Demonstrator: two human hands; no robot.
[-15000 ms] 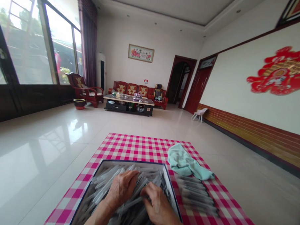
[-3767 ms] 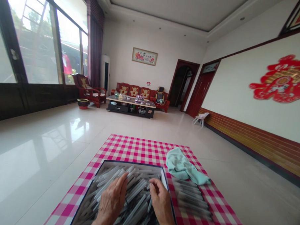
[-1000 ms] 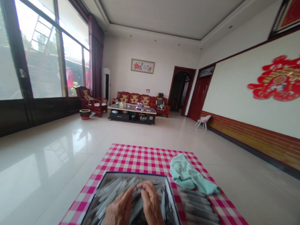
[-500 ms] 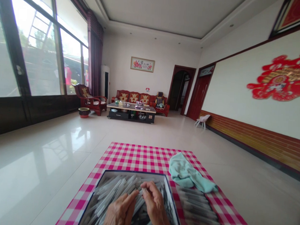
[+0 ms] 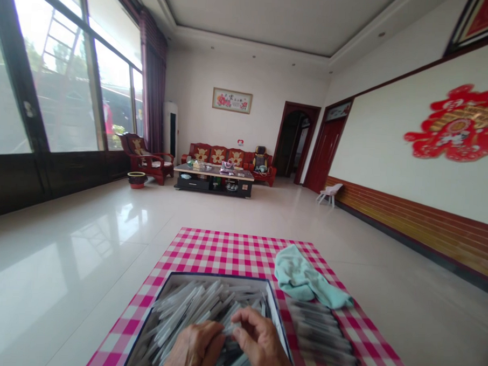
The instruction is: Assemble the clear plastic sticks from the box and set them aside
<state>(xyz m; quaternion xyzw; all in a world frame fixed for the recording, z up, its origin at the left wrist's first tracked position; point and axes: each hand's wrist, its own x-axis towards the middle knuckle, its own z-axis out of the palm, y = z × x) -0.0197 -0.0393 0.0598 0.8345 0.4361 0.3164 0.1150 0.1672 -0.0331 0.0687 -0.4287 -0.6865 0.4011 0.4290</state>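
Over box, left hand, right hand closer together than seconds ago

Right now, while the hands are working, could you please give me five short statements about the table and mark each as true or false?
1. The open box holds many slim translucent tubes. True.
2. The left hand and the right hand are far apart. False: their fingers are close together, over the box.
3. A mint-green cloth lies crumpled on the checked tablecloth. True.
4. The tablecloth is plain blue. False: it is pink and white.
5. The row of slim pieces outside the box is on its left. False: it lies right of the box, nearer than the cloth.
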